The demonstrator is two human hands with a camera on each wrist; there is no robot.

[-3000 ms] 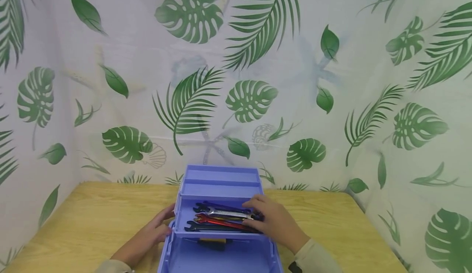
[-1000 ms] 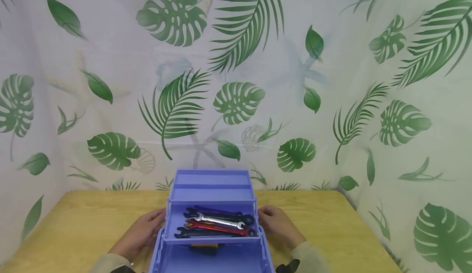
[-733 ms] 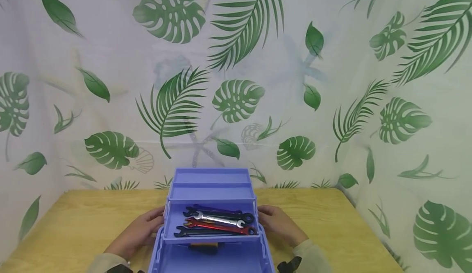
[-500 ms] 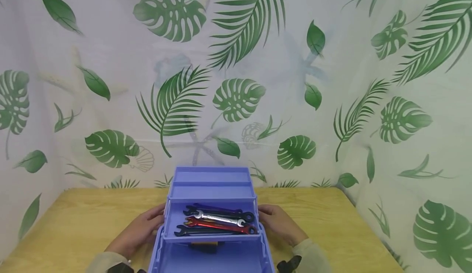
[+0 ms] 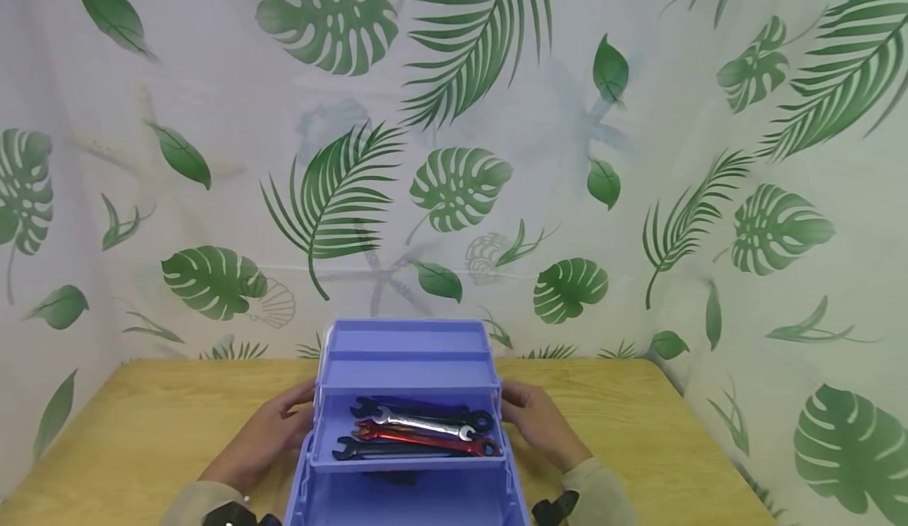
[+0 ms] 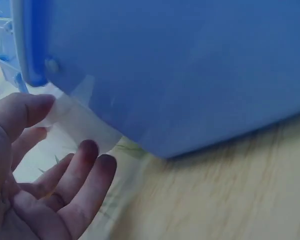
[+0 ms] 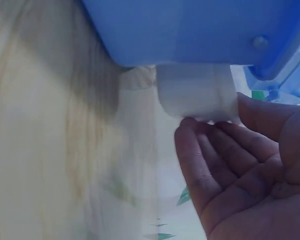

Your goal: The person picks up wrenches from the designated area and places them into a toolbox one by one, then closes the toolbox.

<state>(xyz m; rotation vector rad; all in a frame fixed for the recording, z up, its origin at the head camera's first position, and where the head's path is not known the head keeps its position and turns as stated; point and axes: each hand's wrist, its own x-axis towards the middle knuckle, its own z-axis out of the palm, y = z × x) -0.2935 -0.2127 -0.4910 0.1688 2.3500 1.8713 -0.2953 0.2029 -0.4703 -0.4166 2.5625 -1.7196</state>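
Observation:
A blue tiered toolbox (image 5: 400,502) stands opened in front of me in the head view. Its upper tray (image 5: 410,372) is tilted up at the back; the tray below it (image 5: 322,443) carries several wrenches (image 5: 418,437), among them black, silver and red ones. My left hand (image 5: 266,435) is at the toolbox's left rear, its thumb by a whitish translucent part (image 6: 92,127), likely the lid, and its fingers spread. My right hand (image 5: 542,423) is at the right rear; its nearly straight fingers touch the same part (image 7: 195,92). A dark object (image 5: 393,477) under the tray is mostly hidden.
The toolbox rests on a wood-grain table (image 5: 199,408). A leaf-printed cloth (image 5: 454,116) hangs behind the table and along both sides. Dark straps (image 5: 556,508) are on both wrists.
Earlier my right hand left the wrenches for the toolbox's right side. Since half a second ago both hands have shifted slightly, and the trays have moved a little nearer, covering the yellow part below.

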